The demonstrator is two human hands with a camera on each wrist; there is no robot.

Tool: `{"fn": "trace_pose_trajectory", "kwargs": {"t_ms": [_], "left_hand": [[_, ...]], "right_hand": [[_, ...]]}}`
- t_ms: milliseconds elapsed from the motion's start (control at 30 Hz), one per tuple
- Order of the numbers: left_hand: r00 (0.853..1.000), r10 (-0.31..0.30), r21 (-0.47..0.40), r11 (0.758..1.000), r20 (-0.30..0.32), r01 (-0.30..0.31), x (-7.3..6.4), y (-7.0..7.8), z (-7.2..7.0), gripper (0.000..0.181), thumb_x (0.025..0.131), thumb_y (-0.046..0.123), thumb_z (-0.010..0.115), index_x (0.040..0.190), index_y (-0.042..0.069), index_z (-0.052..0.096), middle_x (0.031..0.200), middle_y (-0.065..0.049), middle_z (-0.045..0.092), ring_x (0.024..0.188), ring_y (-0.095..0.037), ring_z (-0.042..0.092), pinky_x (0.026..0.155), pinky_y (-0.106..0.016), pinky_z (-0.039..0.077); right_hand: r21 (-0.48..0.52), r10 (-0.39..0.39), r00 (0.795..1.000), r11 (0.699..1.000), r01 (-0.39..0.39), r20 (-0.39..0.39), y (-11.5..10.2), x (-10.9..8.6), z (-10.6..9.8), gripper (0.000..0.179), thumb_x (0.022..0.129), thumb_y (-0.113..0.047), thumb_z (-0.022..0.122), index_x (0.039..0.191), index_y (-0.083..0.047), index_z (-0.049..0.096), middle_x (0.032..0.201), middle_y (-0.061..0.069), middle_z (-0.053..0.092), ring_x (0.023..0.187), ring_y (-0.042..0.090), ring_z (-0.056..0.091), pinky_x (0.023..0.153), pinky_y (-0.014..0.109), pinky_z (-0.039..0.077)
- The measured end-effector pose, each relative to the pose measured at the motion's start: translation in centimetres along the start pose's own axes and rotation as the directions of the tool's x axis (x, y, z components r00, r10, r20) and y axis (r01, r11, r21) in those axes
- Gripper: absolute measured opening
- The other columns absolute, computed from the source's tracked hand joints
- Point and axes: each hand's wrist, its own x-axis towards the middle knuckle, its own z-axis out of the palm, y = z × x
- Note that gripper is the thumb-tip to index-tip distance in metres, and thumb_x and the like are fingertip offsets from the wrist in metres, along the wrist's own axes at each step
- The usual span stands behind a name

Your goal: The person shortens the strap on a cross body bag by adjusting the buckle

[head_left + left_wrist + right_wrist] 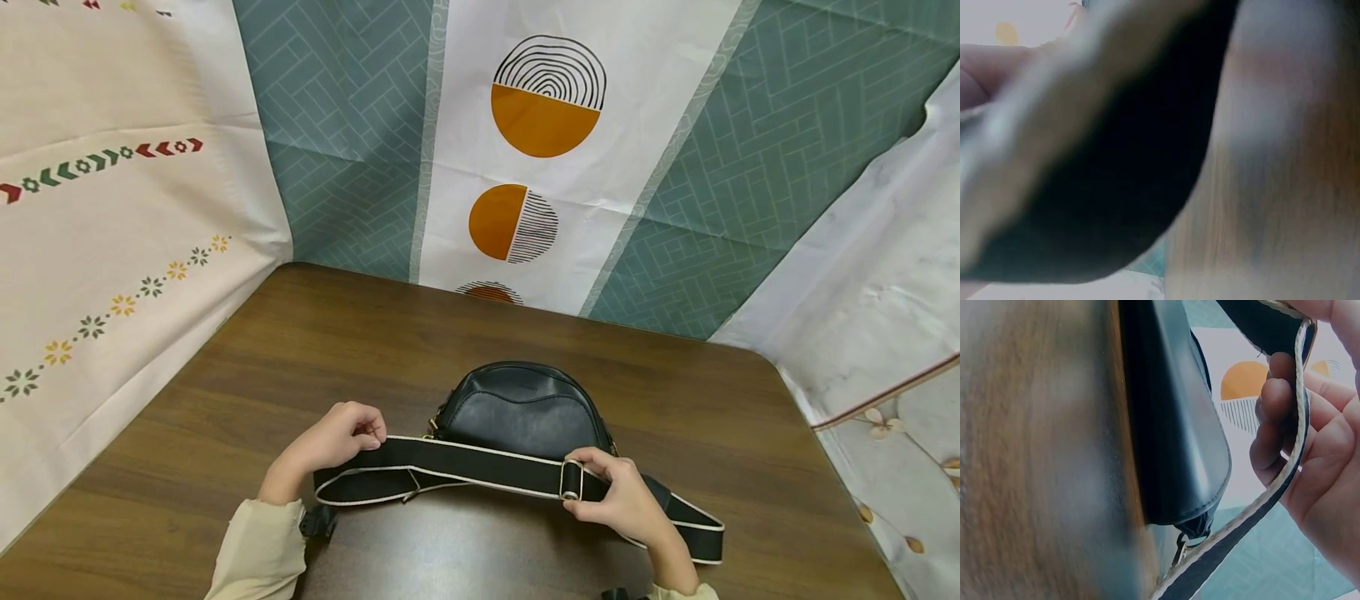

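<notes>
A black half-round bag [525, 408] sits on the wooden table, its curved top toward the back wall. In front of it, a black strap with white edges [472, 462] is stretched between both hands. My left hand [341, 437] pinches the strap's upper edge at the left, where the strap folds back in a loop. At the right, my right hand [618, 496] grips it beside a gold-coloured slider buckle [571, 481]. The right wrist view shows the strap [1235, 544] running across the palm, with the bag [1179, 425] close by. Strap cloth blurs most of the left wrist view.
Brown wooden table [360, 333] surrounds the bag. Behind it hangs a green and white patterned cloth [352, 150], with a cream cloth [112, 250] on the left and a pale one [862, 333] on the right. The strap's far loop [697, 533] lies beyond the right wrist.
</notes>
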Motion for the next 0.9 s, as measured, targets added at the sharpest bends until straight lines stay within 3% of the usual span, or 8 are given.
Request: {"fn": "trace_pose_trajectory", "kwargs": {"t_ms": [333, 567, 900], "left_hand": [[1.000, -0.026, -0.005, 1.000, 0.005, 0.026, -0.5, -0.4, -0.4, 0.019, 0.073, -0.011, 0.061, 0.068, 0.007, 0.056, 0.062, 0.006, 0.049, 0.058, -0.004, 0.043, 0.055, -0.023, 0.040], [0.999, -0.047, 0.021, 0.999, 0.009, 0.047, -0.4, -0.2, -0.5, 0.020, 0.073, -0.011, 0.061, 0.068, 0.008, 0.056, 0.062, 0.007, 0.049, 0.058, -0.004, 0.043, 0.055, -0.023, 0.040], [1.000, -0.022, 0.029, 0.999, 0.022, 0.022, 0.1, 0.7, -0.3, 0.020, 0.072, -0.010, 0.062, 0.068, 0.008, 0.058, 0.065, 0.006, 0.053, 0.060, -0.005, 0.046, 0.056, -0.024, 0.041]], "right_hand": [[0.024, -0.026, 1.000, 0.999, 0.026, 0.017, 0.5, -0.3, -0.3, 0.039, 0.060, 0.011, 0.070, 0.095, 0.000, 0.057, 0.072, 0.007, 0.062, 0.060, 0.009, 0.055, 0.051, 0.031, 0.046], [0.021, 0.015, 0.998, 1.000, -0.016, 0.056, 1.2, -0.3, -0.1, 0.038, 0.062, 0.009, 0.070, 0.097, -0.001, 0.057, 0.076, 0.007, 0.063, 0.063, 0.009, 0.056, 0.054, 0.026, 0.046], [0.053, 0.058, 0.996, 0.997, -0.062, 0.069, 3.6, -0.6, 0.1, 0.038, 0.071, -0.005, 0.072, 0.106, -0.004, 0.056, 0.086, 0.004, 0.063, 0.068, 0.009, 0.058, 0.055, 0.026, 0.047]]}}
